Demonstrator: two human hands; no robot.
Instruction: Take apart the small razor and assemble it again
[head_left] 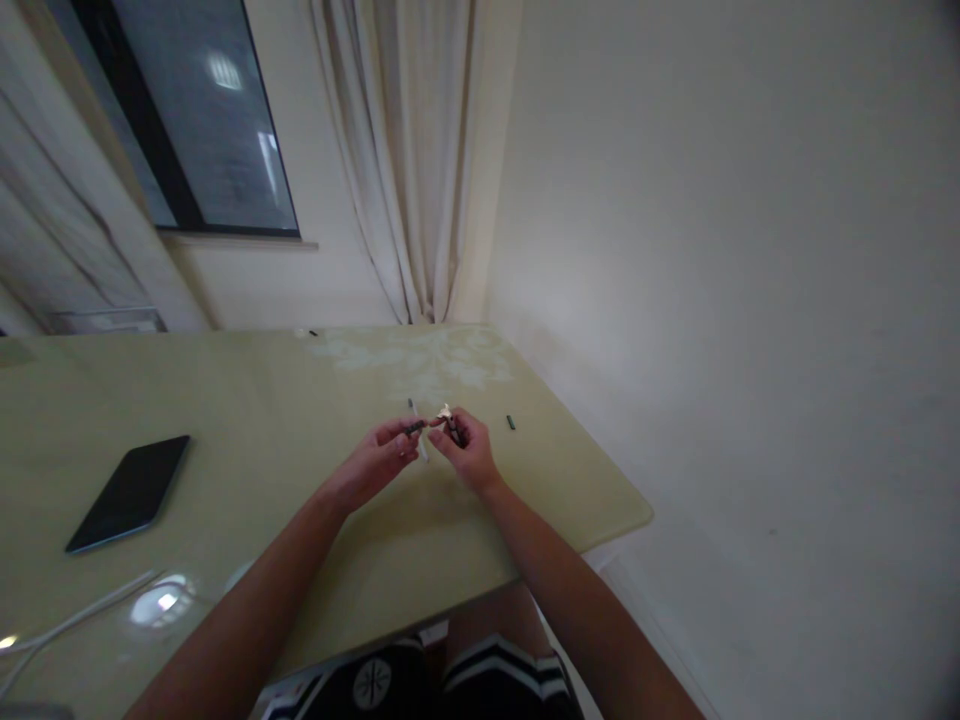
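My left hand (381,452) pinches a small dark slim piece (414,428) between thumb and fingers. Close beside it on the right, my right hand (469,452) is closed around a small dark object (455,432), too small to name. A bright whitish bit (445,411) shows at the right hand's fingertips. Both hands are held near each other over the table, their fingertips almost meeting. Beneath and between them lies a thin pale stick with a dark tip (411,404), like a pen, partly hidden by the fingers.
A small dark green piece (511,422) lies right of my hands on the pale yellow table (300,390). A black tablet (131,493) and a white cable (75,622) are to the left. Another tiny dark piece (313,333) is at the far edge. A wall (712,300) borders the right.
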